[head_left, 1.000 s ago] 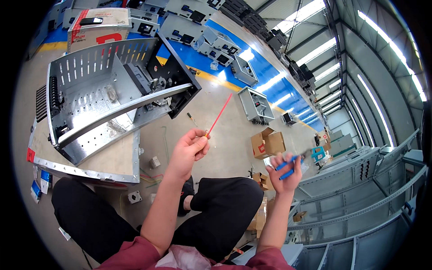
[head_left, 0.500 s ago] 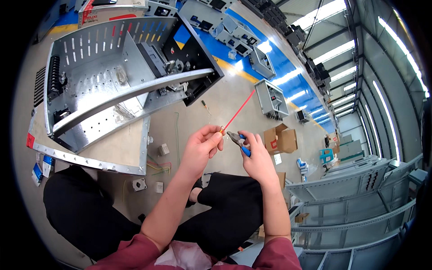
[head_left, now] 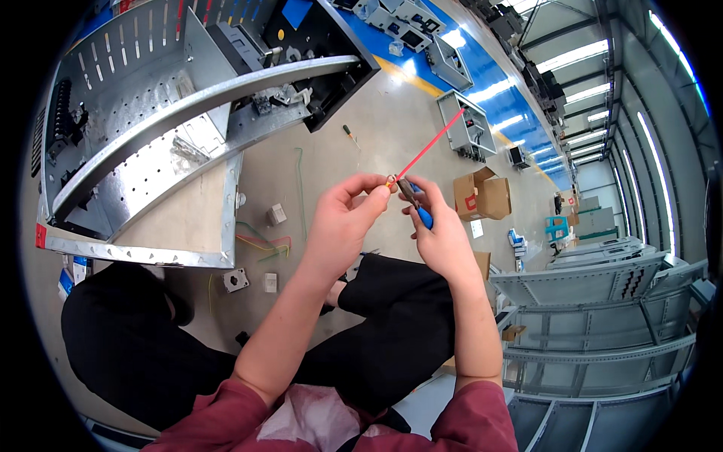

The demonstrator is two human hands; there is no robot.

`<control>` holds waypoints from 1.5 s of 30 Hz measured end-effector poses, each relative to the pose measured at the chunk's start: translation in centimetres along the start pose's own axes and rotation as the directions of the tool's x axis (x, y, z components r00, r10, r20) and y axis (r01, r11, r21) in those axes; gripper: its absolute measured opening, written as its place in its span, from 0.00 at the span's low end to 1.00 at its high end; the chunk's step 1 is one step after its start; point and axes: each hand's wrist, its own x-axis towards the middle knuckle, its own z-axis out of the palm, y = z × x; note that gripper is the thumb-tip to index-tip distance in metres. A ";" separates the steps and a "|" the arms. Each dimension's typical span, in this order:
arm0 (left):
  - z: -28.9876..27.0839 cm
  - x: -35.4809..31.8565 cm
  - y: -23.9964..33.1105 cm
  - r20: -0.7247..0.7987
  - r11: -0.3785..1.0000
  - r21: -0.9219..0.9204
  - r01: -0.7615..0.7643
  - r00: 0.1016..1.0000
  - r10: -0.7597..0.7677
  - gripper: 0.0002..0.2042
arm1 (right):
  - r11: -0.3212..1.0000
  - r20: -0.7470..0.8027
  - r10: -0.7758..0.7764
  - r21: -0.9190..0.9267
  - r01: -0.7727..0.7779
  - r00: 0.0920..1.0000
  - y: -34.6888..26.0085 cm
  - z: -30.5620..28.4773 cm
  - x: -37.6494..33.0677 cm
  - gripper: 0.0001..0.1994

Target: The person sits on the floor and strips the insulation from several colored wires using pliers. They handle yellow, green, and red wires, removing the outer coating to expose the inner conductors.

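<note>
A stiff red wire (head_left: 433, 145) slants up and to the right from my hands. Its near end, showing a small loop and a bit of yellow, is pinched between the thumb and fingers of my left hand (head_left: 348, 215). My right hand (head_left: 443, 235) is wrapped round pliers (head_left: 424, 215) with blue handles. Their dark jaws lie against or very close to the wire, just beside my left fingertips; whether they bite on it I cannot tell.
An open metal cabinet (head_left: 151, 169) lies on a pale board with a metal edge (head_left: 181, 255) at the left. A screwdriver (head_left: 349, 134), loose wires (head_left: 288, 247) and small white blocks (head_left: 277, 215) lie on the floor. A cardboard box (head_left: 483, 194) and a metal enclosure (head_left: 468, 124) stand to the right.
The pliers have come up and left, from apart from the wire to right beside it at my left fingertips. The whole view has shifted a little; my left hand keeps its pinch.
</note>
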 end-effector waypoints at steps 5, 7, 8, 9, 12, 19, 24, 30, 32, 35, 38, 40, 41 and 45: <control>0.5 -0.1 0.4 0.000 1.000 0.004 0.003 1.000 -0.003 0.09 | 0.991 -0.066 -0.066 -0.123 0.057 0.996 -0.1 -0.2 -0.6 0.30; 0.4 -0.2 0.5 0.004 1.000 0.017 0.024 1.000 -0.024 0.08 | 0.988 -0.079 -0.082 -0.138 0.070 0.994 -0.1 -0.2 -0.7 0.30; 0.4 -0.2 0.4 -0.006 1.000 0.010 -0.002 1.000 0.002 0.08 | 0.988 -0.080 -0.083 -0.137 0.071 0.993 -0.2 -0.2 -0.7 0.31; 0.5 -0.1 0.1 -0.017 1.000 0.005 -0.028 0.999 0.028 0.07 | 0.988 -0.080 -0.084 -0.136 0.072 0.993 -0.2 -0.2 -0.7 0.31; 0.5 0.0 0.0 -0.016 0.999 0.010 -0.044 0.999 0.044 0.06 | 0.987 -0.075 -0.094 -0.138 0.083 0.993 -0.5 -0.2 -0.9 0.31; 0.4 -0.3 0.6 0.007 0.998 0.064 -0.007 1.000 0.006 0.07 | 0.987 -0.074 -0.110 -0.126 0.101 0.991 -0.1 -0.1 -0.9 0.30; 0.5 -0.2 0.1 -0.006 0.996 0.072 -0.047 0.999 0.048 0.04 | 0.983 -0.091 -0.118 -0.149 0.104 0.989 -0.2 -0.1 -1.0 0.28; 0.5 -0.1 -0.4 0.001 0.998 0.022 -0.062 0.998 0.062 0.04 | 0.982 -0.134 -0.126 -0.157 0.104 0.983 0.6 0.1 -1.0 0.26; 0.5 -0.2 -0.4 0.001 0.998 0.030 -0.062 0.998 0.062 0.04 | 0.982 -0.144 -0.131 -0.154 0.109 0.981 0.7 0.2 -1.0 0.26; 0.4 -0.2 -0.1 0.013 0.996 0.076 -0.048 0.999 0.047 0.06 | 0.980 -0.146 -0.142 -0.158 0.118 0.979 0.9 0.2 -1.0 0.26; 0.4 -0.3 0.0 0.013 0.994 0.101 -0.033 0.999 0.032 0.07 | 0.980 -0.150 -0.147 -0.158 0.124 0.978 1.1 0.2 -1.1 0.25; 0.5 -0.4 0.2 0.009 0.994 0.102 -0.029 1.000 0.028 0.08 | 0.980 -0.150 -0.149 -0.156 0.125 0.977 1.1 0.2 -1.1 0.25; 0.5 -0.4 0.2 0.000 0.994 0.106 -0.027 1.000 0.027 0.08 | 0.980 -0.147 -0.149 -0.156 0.126 0.978 1.1 0.3 -1.1 0.24; 0.4 -0.5 0.2 -0.015 0.994 0.109 -0.025 1.000 0.027 0.07 | 0.990 -0.113 -0.097 -0.111 0.084 0.989 0.5 0.3 -1.2 0.23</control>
